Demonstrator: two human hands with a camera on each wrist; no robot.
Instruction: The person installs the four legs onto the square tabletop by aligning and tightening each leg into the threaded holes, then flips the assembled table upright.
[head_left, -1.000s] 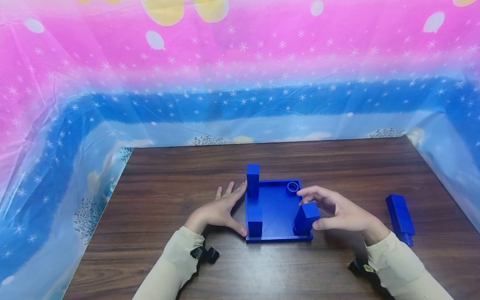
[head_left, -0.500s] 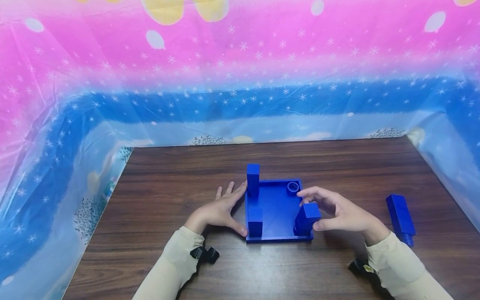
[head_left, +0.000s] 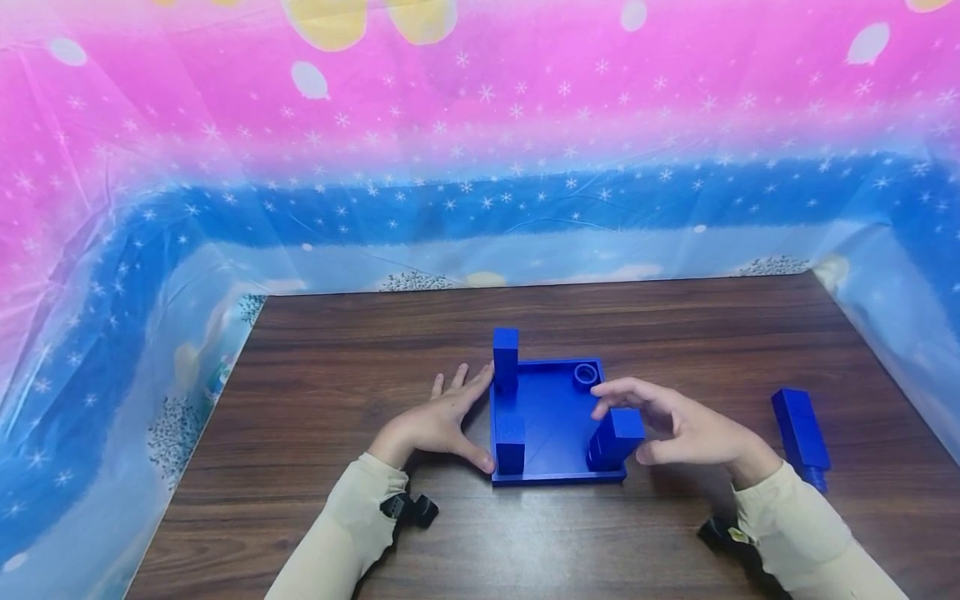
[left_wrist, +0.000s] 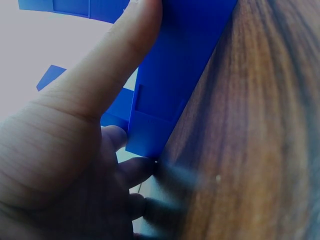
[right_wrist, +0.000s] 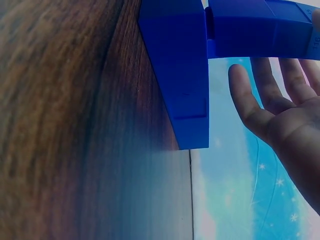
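A square blue panel [head_left: 558, 421] with a raised rim lies on the table, with blue square posts standing at three corners. At its back right corner is a bare round socket [head_left: 586, 377]. My left hand [head_left: 442, 421] has its fingers spread along the panel's left side, with the thumb [left_wrist: 117, 65] against the rim in the left wrist view. My right hand [head_left: 690, 421] is around the front right post [head_left: 615, 437], fingers loosely bent behind it and thumb apart from it. That post leans a little to the right in the head view.
Another blue post [head_left: 801, 437], with a threaded end, lies on its side at the right on the brown wooden table [head_left: 360, 342]. A patterned pink and blue cloth [head_left: 480, 167] hangs behind and at both sides of the table.
My right thumb has come away from the front right post, and the post's top has shifted slightly right. My left hand and the panel stay in place.
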